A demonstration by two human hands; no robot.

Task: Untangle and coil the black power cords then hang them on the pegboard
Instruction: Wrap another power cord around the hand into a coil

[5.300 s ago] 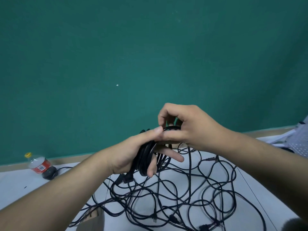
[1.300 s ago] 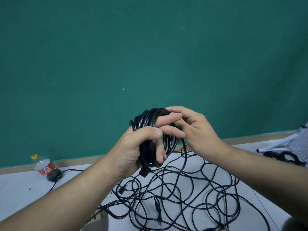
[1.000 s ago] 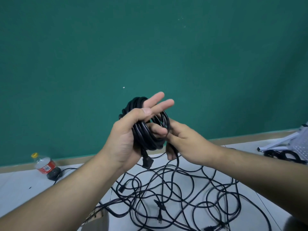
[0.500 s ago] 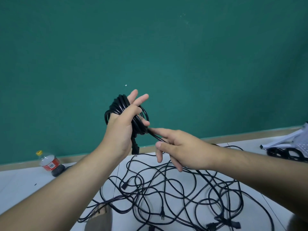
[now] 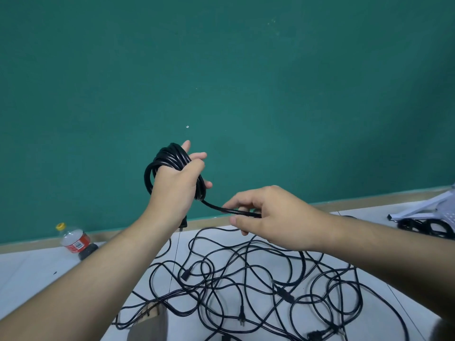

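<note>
floor (image 5: 49, 279): white tile; carries the uncoiled stock.
tangle (image 5: 258, 279): black power cords, loose and overlapping, on the floor below both hands.
coil (image 5: 170, 157): finished turns, held up before the green wall, looped around my left hand.
left grip (image 5: 177, 190): thumb and fingers closed over the coil.
right grip (image 5: 270, 217): pinching the free strand (image 5: 216, 207), which leaves the coil's lower edge.
change: my right hand has slid outward from beside the coil, drawing slack.
meaning: I judge the next turn ready; hanging not yet due.
</note>
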